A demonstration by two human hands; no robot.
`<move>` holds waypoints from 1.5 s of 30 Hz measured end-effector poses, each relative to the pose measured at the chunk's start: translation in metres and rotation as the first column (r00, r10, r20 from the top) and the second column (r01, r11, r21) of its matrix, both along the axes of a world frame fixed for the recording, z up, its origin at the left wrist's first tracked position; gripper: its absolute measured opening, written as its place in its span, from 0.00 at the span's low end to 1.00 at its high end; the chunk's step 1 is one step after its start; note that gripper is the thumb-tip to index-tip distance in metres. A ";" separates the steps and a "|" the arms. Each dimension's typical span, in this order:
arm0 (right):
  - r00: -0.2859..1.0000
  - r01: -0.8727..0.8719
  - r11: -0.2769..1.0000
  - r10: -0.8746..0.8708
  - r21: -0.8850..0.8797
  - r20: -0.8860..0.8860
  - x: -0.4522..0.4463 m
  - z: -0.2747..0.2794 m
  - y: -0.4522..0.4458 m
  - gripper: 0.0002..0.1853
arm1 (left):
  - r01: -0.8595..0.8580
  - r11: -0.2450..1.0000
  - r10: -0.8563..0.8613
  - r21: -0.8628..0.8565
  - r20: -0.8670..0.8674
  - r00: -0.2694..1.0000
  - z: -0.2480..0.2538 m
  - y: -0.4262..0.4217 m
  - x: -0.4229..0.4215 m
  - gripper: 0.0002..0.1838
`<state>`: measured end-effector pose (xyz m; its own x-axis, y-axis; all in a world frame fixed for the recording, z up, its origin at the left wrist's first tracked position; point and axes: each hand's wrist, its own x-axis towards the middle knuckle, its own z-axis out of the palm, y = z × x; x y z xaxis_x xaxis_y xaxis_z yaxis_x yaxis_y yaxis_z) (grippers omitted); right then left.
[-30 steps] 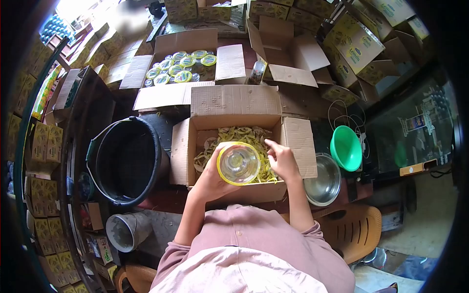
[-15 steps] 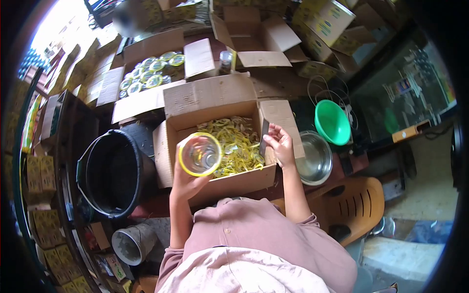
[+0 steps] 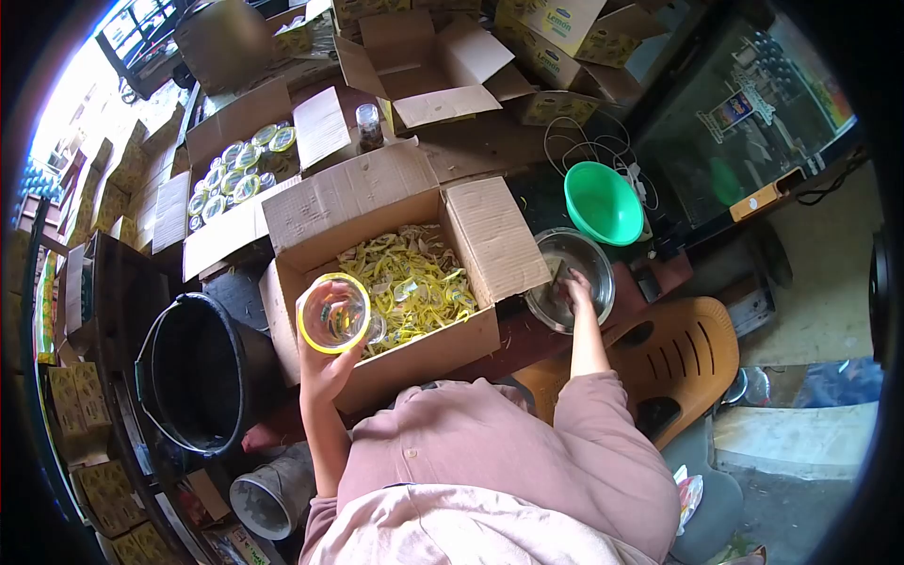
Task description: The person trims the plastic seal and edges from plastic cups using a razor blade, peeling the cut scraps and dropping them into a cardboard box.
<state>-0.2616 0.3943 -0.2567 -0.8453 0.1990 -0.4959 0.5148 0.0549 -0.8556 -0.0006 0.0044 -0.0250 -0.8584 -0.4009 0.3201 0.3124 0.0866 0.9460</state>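
Here's the left hand [image 3: 330, 370] up over the near left corner of the open carton [image 3: 428, 344], its fingers curled part-closed around a clear cup [image 3: 334, 320] with a yellow rim, open mouth turned up toward the camera. Over to the right, the right hand [image 3: 578, 290] is down inside the shiny round bowl [image 3: 603, 306], fingers drawn in on a thin flat strip [image 3: 558, 271], with the green bowl [image 3: 604, 203] just beyond. Yellow scraps [image 3: 414, 282] fill the carton between the two hands.
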 end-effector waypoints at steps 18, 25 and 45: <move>0.944 -0.116 0.841 0.259 0.529 -0.204 -0.027 -0.002 0.013 0.22 | -0.034 0.997 0.034 -0.069 0.006 0.999 -0.007 -0.008 0.005 0.35; 0.797 0.062 0.981 0.063 0.185 -0.601 -0.003 0.032 -0.002 0.22 | -0.032 0.998 0.032 -0.053 0.011 0.999 -0.010 -0.010 0.008 0.35; 0.966 -0.179 0.962 0.132 -0.206 -0.223 0.014 0.008 -0.053 0.18 | -0.011 0.999 0.010 -0.038 -0.020 1.000 0.004 -0.004 0.006 0.39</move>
